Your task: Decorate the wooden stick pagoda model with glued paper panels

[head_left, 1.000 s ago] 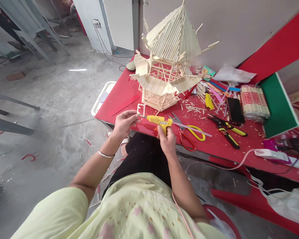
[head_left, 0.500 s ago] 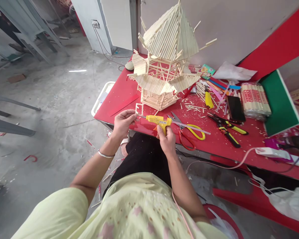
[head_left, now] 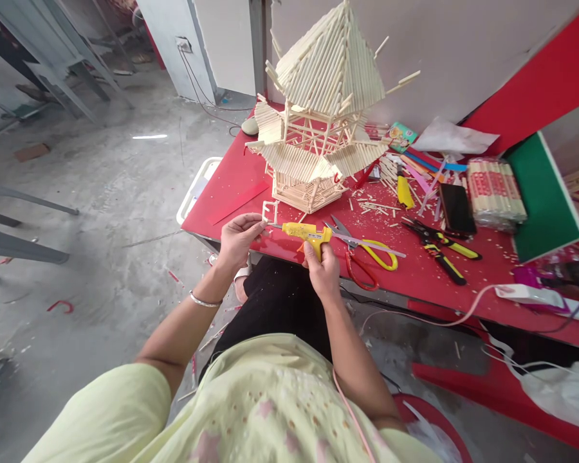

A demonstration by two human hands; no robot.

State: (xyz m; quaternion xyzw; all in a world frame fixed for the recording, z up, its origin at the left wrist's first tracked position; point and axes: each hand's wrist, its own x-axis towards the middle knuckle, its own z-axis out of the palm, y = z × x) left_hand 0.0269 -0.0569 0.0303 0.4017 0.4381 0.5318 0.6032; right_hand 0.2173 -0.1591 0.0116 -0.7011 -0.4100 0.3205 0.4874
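Between the fingertips of my left hand (head_left: pixel 242 236) is a small square frame of wooden sticks (head_left: pixel 264 212), pinched at its lower corner. My right hand (head_left: pixel 322 270) is wrapped round the handle of a yellow glue gun (head_left: pixel 305 231). The gun's nozzle points left and meets the frame's lower edge; whether it touches cannot be made out. A clear glue stick (head_left: pixel 374 245) sticks out of the gun's back. Behind both hands, a tiered pagoda model of wooden sticks (head_left: pixel 313 161) stands upright on the red table (head_left: pixel 241 186).
Right of the glue gun lie scissors (head_left: pixel 379 255) with red and yellow handles, pliers (head_left: pixel 439 251), a black phone (head_left: pixel 457 209) and a yellow cutter (head_left: pixel 404 193). Loose sticks are scattered near the pagoda. Packed sticks (head_left: pixel 496 190) and a power strip (head_left: pixel 531 295) sit farther right.
Both hands keep almost the same place and the same holds. The glue gun's nozzle shows only a very slight shift against the small frame.
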